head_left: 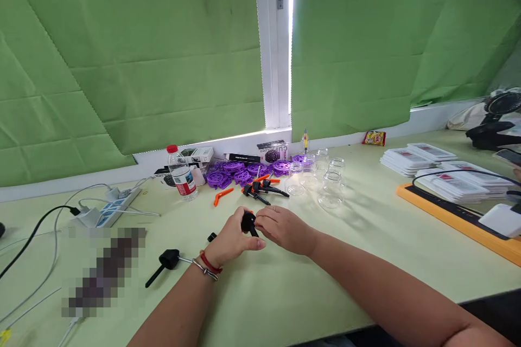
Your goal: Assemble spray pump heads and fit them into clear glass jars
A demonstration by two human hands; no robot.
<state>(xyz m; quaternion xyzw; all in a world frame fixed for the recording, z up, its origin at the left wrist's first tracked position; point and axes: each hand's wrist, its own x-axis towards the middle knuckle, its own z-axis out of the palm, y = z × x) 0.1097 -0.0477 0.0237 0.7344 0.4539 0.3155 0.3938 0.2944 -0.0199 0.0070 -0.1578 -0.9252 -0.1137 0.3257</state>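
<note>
My left hand [231, 241] and my right hand [285, 227] meet over the pale green table [325, 282], both gripping a small black plastic spray-head part [248, 222] between their fingertips. The left wrist wears a red cord and a metal bracelet; a ring sits on a right finger. Just left of the left wrist lies another black spray head with a long tube [165, 263], and a tiny black piece [211, 237] rests near it. Beyond the hands lie more black and orange spray parts [260, 188].
Purple plastic pieces [240, 172], clear glass jars [325, 179], a water bottle [182, 173] and small boxes line the window ledge side. A power strip [109, 209] with cables lies left. Stacked white packets [423, 160] and an orange-edged tray [459, 219] sit right.
</note>
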